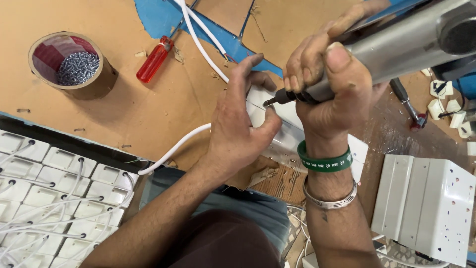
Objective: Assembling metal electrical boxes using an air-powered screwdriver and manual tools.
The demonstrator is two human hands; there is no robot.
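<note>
Right hand [329, 84] clenched on a driver [396, 47], its long axis running from 2 to 8 o'clock onto the box [287, 136] pinned by the nearer left hand [238, 129].

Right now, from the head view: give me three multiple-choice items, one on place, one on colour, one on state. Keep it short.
1. Where is the tape roll full of screws?
A. upper left of the board
B. under the white box
C. in the left hand

2. What colour is the screwdriver handle?
A. green
B. red
C. black

3. What is the right hand doing?
A. resting open
B. holding a cable
C. gripping a power driver

Answers: 1 A, it sits upper left on the brown board. 2 B, the handle is clear red. 3 C, fingers wrap the grey tool, its bit on the white piece that the left hand steadies.
</note>
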